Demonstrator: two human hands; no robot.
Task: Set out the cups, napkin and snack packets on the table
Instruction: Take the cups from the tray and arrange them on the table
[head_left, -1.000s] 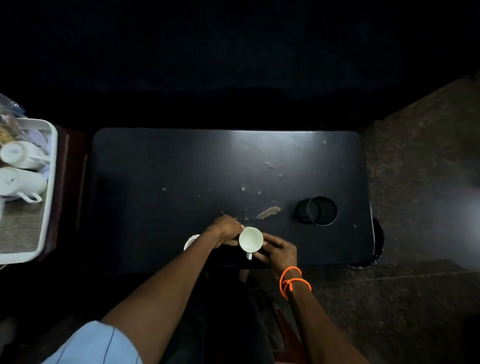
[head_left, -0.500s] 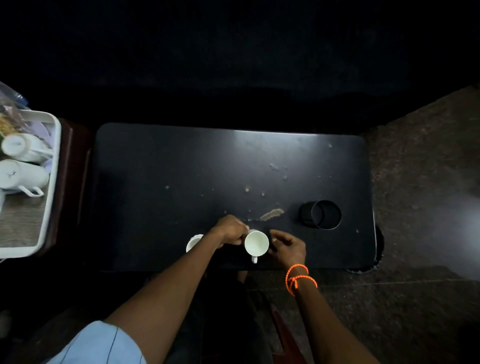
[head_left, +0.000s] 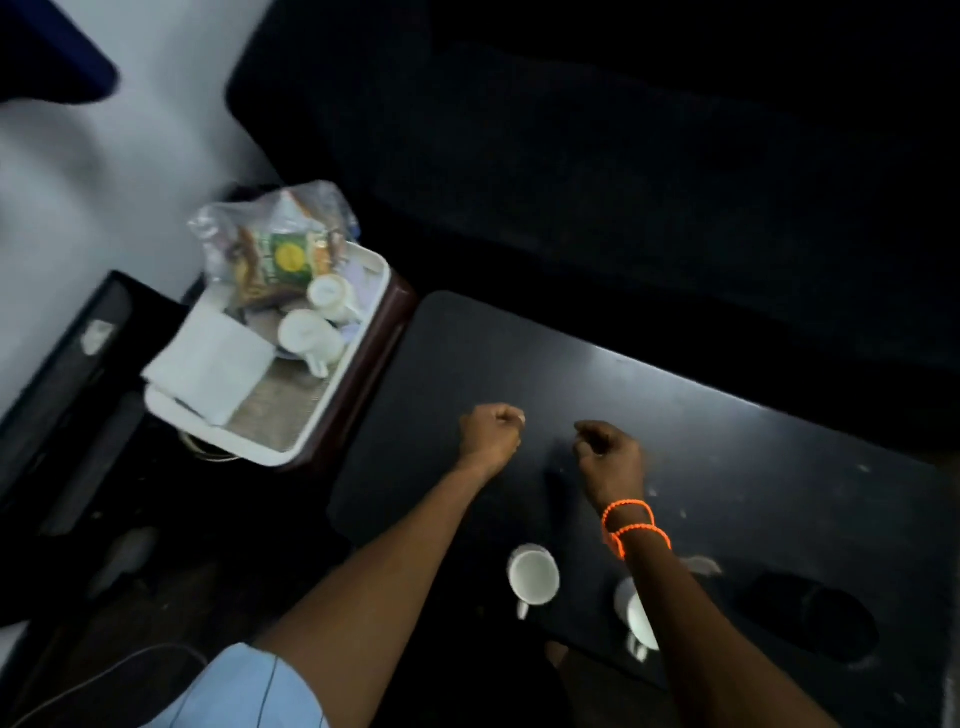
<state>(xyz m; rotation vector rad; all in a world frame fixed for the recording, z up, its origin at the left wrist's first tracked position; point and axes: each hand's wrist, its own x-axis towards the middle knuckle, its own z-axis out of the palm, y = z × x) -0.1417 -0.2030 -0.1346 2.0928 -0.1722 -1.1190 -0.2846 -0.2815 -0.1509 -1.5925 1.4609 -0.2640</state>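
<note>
Two white cups stand on the black table (head_left: 727, 467) near its front edge: one (head_left: 533, 576) fully visible, the other (head_left: 635, 613) partly hidden under my right forearm. Both hands hover over the table beyond the cups, holding nothing. My left hand (head_left: 491, 434) is curled into a loose fist. My right hand (head_left: 610, 454), with orange bands at the wrist, has its fingers curled in too. To the left a white tray (head_left: 306, 441) holds two more white cups (head_left: 309, 335), (head_left: 332, 296), a folded white napkin (head_left: 210, 364) and a clear bag of snack packets (head_left: 275, 249).
The tray rests on a dark reddish stand (head_left: 374, 364) right beside the table's left end. A round cup-holder recess (head_left: 810, 613) lies at the table's right front. Dark seating fills the area behind the table. A pale wall is at upper left.
Both hands have let go of the cup, which now stands on the table beside the first one. The hands have moved forward and left, and the view has swung toward the tray.
</note>
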